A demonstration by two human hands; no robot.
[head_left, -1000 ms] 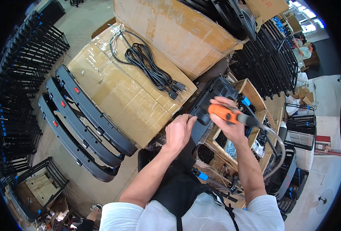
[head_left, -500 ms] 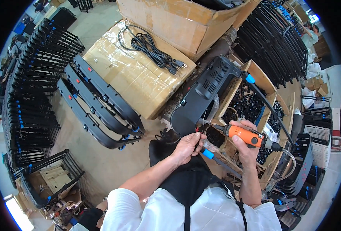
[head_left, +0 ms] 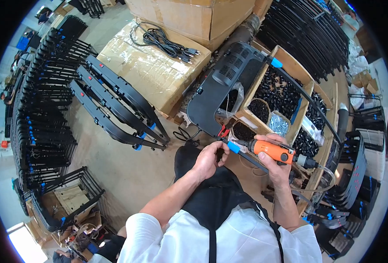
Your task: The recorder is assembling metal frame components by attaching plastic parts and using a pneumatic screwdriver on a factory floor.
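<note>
My right hand (head_left: 276,163) grips an orange power screwdriver (head_left: 273,151), held level with its tip pointing left. My left hand (head_left: 209,158) pinches something small at the tool's tip, right by a thin black bar with a blue clip (head_left: 234,147). Whatever sits between the fingers is too small to make out. Just above the hands a curved black plastic panel (head_left: 222,90) with a vented top leans against a wooden box. A thin hose runs from the back of the screwdriver to the right.
A wooden box (head_left: 286,94) holds black parts and a bag of silver screws (head_left: 278,124). Black frames (head_left: 115,105) lean on a cardboard box (head_left: 152,65) with coiled cables (head_left: 165,41). Stacked black frames (head_left: 40,96) stand at left and top right.
The view has swung left and down. The screwdriver came away from the black panel and now lies level lower down, with my left hand moved to its tip.
</note>
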